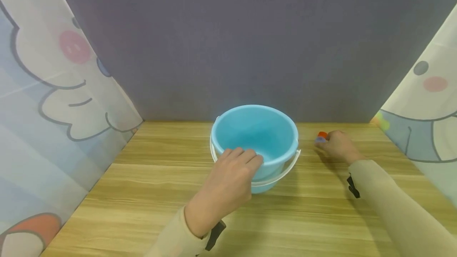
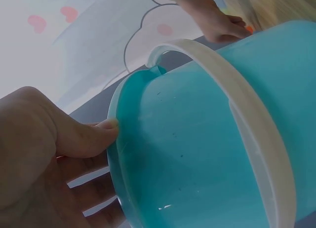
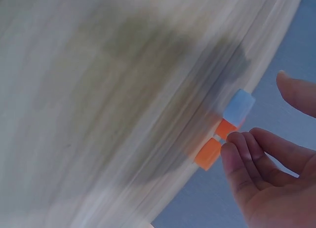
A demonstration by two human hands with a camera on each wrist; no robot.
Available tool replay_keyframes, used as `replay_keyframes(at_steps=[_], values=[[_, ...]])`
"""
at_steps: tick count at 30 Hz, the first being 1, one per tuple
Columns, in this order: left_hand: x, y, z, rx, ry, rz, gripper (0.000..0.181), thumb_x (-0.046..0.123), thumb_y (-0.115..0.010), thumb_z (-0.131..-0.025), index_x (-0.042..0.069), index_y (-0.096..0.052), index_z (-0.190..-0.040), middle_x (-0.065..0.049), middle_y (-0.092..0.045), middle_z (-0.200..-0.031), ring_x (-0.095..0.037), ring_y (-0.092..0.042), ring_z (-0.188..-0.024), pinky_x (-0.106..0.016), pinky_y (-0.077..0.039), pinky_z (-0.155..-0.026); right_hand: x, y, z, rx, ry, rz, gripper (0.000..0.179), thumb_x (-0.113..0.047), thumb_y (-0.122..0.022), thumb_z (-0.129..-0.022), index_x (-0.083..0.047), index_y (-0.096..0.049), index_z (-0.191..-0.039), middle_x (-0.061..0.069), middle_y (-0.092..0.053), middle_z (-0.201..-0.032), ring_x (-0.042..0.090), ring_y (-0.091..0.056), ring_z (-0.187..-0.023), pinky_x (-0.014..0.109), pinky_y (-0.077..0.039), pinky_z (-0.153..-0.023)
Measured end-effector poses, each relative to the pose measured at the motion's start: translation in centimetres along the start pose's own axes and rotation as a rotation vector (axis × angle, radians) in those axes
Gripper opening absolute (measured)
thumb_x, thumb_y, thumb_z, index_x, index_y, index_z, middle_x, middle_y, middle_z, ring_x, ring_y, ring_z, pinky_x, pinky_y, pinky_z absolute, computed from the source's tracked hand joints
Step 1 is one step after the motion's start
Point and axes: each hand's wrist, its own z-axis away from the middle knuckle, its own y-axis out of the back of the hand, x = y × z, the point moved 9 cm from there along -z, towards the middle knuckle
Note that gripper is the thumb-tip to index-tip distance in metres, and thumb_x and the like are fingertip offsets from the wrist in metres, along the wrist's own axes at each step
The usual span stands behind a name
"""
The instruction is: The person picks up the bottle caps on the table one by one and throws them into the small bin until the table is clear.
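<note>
A light blue bucket with a white handle stands on the wooden table. My left hand grips its near rim, the thumb outside in the left wrist view and the other fingers over the edge. To the right of the bucket, my right hand is at a small cluster of block-like pieces. Two are orange, one nearer and one against a light blue piece. The fingertips are right at the orange pieces, while the thumb stands well apart from them.
A dark grey panel rises behind the table's far edge. Cartoon-printed curtains hang at the left and right. Wood-grain tabletop stretches around the bucket.
</note>
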Motion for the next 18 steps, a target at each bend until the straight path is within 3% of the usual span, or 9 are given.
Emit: replay_keyframes(at_steps=[6,18], values=[[0.1,0.0,0.0,0.002,-0.001,-0.008,0.037,-0.013,-0.060,-0.056,0.013,-0.057,-0.083,0.004,-0.053,-0.077,-0.016,-0.044,-0.066,-0.027,-0.036,-0.062,0.0,0.0,-0.3,0.009,0.000,0.000,0.037,-0.032,-0.064,-0.096,-0.007,-0.049,-0.072,0.004,-0.046,-0.068,0.020,-0.043,-0.063,0.034,-0.036,-0.056],[0.2,0.0,-0.1,0.005,-0.008,-0.018,0.038,-0.013,-0.061,-0.056,0.011,-0.059,-0.085,0.002,-0.056,-0.079,-0.017,-0.046,-0.067,-0.027,-0.036,-0.061,1.1,-0.4,-1.0,-0.021,-0.053,-0.005,0.036,-0.032,-0.067,-0.093,-0.002,-0.055,-0.079,0.010,-0.054,-0.076,0.025,-0.049,-0.069,0.034,-0.041,-0.059]])
